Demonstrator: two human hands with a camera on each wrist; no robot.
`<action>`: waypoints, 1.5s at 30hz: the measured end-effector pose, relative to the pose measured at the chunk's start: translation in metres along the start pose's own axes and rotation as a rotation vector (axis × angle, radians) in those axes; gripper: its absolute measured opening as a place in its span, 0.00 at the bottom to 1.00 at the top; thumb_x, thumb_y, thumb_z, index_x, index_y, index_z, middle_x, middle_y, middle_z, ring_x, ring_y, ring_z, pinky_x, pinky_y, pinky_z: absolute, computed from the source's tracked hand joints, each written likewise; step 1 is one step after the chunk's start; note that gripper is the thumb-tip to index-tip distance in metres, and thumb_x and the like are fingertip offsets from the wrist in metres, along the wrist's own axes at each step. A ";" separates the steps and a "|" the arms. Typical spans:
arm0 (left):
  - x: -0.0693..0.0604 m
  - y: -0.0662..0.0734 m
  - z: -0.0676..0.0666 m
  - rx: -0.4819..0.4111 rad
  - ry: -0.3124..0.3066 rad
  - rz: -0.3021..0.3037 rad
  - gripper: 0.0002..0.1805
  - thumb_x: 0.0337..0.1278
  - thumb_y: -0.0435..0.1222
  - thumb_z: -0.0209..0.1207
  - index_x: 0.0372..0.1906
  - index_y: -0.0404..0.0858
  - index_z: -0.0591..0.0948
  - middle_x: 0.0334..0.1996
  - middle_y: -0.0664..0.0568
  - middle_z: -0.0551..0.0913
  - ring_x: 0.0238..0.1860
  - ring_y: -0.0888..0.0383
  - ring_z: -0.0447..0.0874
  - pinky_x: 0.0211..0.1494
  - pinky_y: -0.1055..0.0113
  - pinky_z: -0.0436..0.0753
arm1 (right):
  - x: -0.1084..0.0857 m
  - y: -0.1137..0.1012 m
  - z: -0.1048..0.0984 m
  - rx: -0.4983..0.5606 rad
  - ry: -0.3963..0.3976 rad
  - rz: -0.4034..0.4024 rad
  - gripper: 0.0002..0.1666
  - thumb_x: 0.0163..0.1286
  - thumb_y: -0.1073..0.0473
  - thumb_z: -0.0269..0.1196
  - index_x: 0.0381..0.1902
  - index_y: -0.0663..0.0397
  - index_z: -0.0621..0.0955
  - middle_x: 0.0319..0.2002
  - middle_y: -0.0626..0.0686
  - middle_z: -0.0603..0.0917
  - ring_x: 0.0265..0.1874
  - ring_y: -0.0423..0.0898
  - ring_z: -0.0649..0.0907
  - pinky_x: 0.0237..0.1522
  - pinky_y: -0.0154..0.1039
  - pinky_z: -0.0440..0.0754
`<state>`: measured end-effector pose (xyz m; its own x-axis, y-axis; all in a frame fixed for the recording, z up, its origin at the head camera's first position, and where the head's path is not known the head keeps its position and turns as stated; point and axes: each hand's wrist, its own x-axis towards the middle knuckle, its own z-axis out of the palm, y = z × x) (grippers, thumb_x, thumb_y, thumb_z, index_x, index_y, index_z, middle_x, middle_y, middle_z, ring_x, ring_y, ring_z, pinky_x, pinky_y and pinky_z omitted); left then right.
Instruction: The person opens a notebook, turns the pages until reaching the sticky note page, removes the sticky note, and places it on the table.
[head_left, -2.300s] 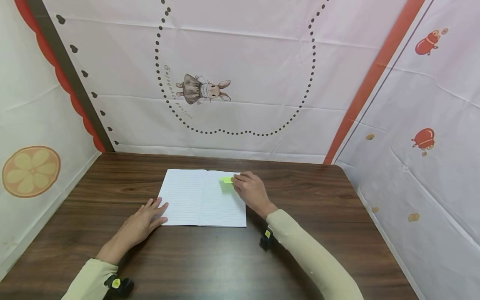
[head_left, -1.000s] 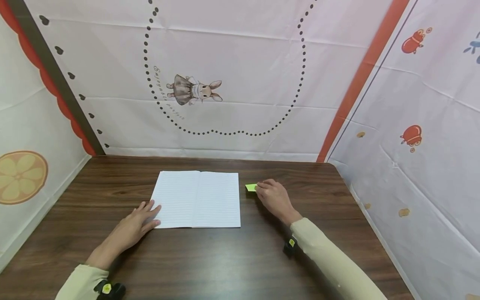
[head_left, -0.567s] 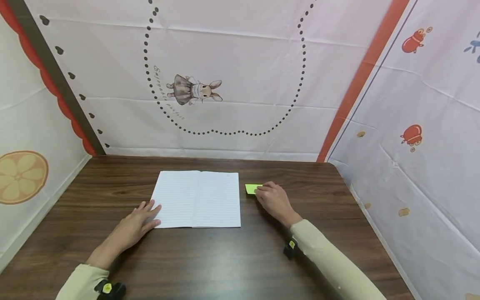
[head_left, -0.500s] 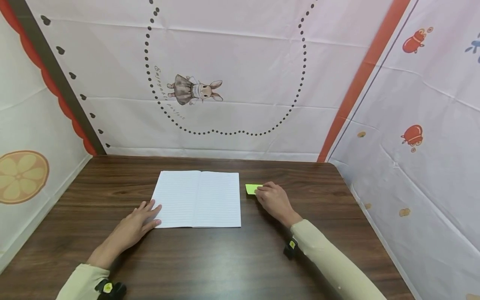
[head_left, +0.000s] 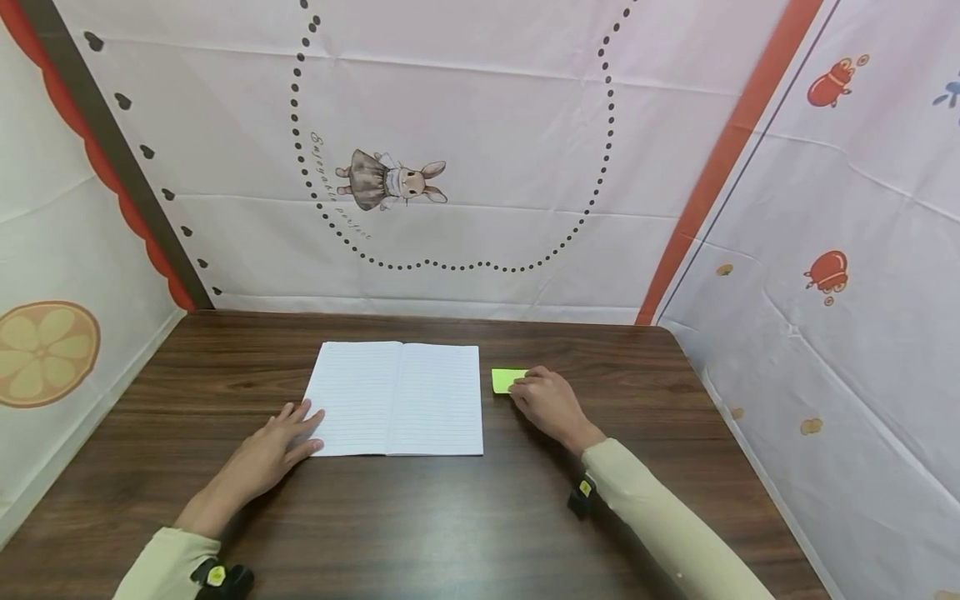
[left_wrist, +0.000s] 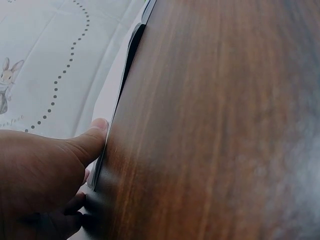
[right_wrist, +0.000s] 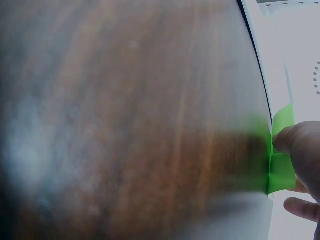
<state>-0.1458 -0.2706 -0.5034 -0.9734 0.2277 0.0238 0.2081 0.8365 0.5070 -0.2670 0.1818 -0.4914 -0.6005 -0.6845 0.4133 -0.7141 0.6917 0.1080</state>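
An open notebook (head_left: 435, 400) with blank lined pages lies on the dark wood table. My left hand (head_left: 266, 457) rests on the lower left corner of its left page, fingers spread. In the left wrist view the thumb (left_wrist: 95, 137) of that hand presses at the notebook's edge. Just right of the notebook, my right hand (head_left: 551, 404) pinches a yellow-green sticky note (head_left: 506, 381) close to the table. In the right wrist view the sticky note (right_wrist: 283, 172) looks bright green and bends slightly under the thumb. The fingers cover its right part in the head view.
The wooden table (head_left: 420, 525) reaches back to a white printed cloth (head_left: 510, 142) that hangs as a wall. More cloth encloses the left and right sides. A small black camera (head_left: 223, 579) is strapped at the left wrist, another camera (head_left: 581, 497) at the right.
My right hand has moved the sticky note from above the right page to the table right of the notebook. The note has since tilted flatter. The left hand stays on the page corner.
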 end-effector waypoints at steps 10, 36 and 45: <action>0.000 0.001 -0.001 -0.002 -0.003 0.004 0.34 0.72 0.48 0.59 0.73 0.31 0.71 0.76 0.28 0.58 0.75 0.24 0.51 0.72 0.28 0.56 | -0.002 0.000 -0.004 0.022 -0.071 0.003 0.16 0.72 0.49 0.65 0.36 0.53 0.92 0.40 0.49 0.91 0.42 0.46 0.88 0.53 0.44 0.84; -0.001 -0.002 0.001 -0.005 0.002 0.005 0.34 0.72 0.50 0.59 0.73 0.32 0.71 0.76 0.28 0.59 0.76 0.25 0.51 0.72 0.28 0.56 | 0.000 -0.003 -0.001 0.029 -0.034 0.038 0.10 0.69 0.53 0.67 0.32 0.51 0.90 0.39 0.50 0.91 0.41 0.48 0.88 0.49 0.45 0.86; -0.002 0.000 -0.001 0.004 0.011 0.016 0.34 0.72 0.49 0.59 0.72 0.32 0.72 0.75 0.28 0.60 0.75 0.25 0.52 0.72 0.28 0.57 | 0.001 -0.003 -0.004 0.036 -0.013 0.081 0.13 0.69 0.51 0.67 0.41 0.54 0.91 0.41 0.51 0.92 0.43 0.49 0.88 0.51 0.44 0.85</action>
<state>-0.1442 -0.2715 -0.5022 -0.9710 0.2356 0.0419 0.2242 0.8347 0.5031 -0.2643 0.1798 -0.4877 -0.6612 -0.6298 0.4075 -0.6753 0.7363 0.0424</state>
